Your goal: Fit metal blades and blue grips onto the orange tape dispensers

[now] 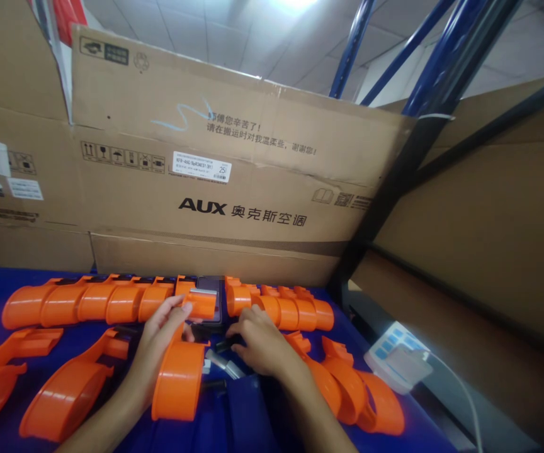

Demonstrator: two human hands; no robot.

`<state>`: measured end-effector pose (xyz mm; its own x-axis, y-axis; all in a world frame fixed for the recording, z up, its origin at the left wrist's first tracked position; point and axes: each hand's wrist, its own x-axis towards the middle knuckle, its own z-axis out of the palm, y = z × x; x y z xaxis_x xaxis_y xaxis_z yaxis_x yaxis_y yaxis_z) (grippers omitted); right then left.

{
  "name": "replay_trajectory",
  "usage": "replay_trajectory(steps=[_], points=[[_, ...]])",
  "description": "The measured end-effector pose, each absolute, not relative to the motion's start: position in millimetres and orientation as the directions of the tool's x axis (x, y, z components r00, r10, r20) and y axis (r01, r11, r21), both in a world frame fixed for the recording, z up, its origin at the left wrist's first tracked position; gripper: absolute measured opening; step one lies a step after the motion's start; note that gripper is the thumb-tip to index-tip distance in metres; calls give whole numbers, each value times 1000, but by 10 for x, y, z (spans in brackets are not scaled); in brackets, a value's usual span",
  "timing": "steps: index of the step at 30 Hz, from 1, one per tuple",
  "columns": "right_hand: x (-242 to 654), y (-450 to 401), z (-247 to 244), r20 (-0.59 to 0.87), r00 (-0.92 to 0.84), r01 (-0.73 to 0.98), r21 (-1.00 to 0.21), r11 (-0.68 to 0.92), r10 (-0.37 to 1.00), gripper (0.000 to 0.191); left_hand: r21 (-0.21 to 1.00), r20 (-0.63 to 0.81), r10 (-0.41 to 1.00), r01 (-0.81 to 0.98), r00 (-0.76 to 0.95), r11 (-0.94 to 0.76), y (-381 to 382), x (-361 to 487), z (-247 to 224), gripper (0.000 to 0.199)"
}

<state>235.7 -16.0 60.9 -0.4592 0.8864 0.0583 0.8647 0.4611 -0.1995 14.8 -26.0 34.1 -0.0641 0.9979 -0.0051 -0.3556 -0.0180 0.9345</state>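
Note:
My left hand (163, 324) is closed on an orange plastic part (177, 384) whose wide curved band hangs down toward me, with its smaller upper end between my fingers. A greyish ridged strip (203, 292) shows along the top of that end. To the right, my right hand (255, 336) reaches down with bent fingers at a small black object (225, 344) on the blue surface; whether the fingers grip it is unclear. Just below lies a silver metal piece (225, 363). Behind my hands a dark flat device (211, 284) is partly hidden.
Several orange parts (97, 302) line the back left of the blue table (158, 434), with more at back right (298, 313), front left (64, 396) and front right (380, 402). Cardboard (253, 170) stands behind. A white power strip (397, 355) sits right, beside a dark post (385, 201).

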Motion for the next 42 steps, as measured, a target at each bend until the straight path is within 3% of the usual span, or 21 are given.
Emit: replay_trajectory(steps=[7,12,16,22,33,38,42], points=[[2390,-211,724,239,-429,813,-318,488,871,14,923,18,996,-381,-85,-49,-334,211,424,52],[2332,-221,733,540,-229,721,-465,514,810,16,927,25,995,-370,-102,-61,-309,200,363,58],[2266,-256,740,704,-132,629,-484,608,697,21,937,79,996,-338,-39,-87,-279,201,298,55],[2186,-343,772,697,-272,544,-457,704,663,22,950,139,988,-292,67,-114,-365,273,339,49],[2171,-360,744,677,-297,558,-449,698,674,24,959,107,990,-273,87,-80,-376,284,330,51],[2159,-371,730,629,-320,505,-519,689,708,27,949,100,988,-310,120,-58,-396,300,329,48],[2241,-319,736,621,-202,543,-572,614,757,25,937,58,996,-348,70,-30,-396,282,342,47]])
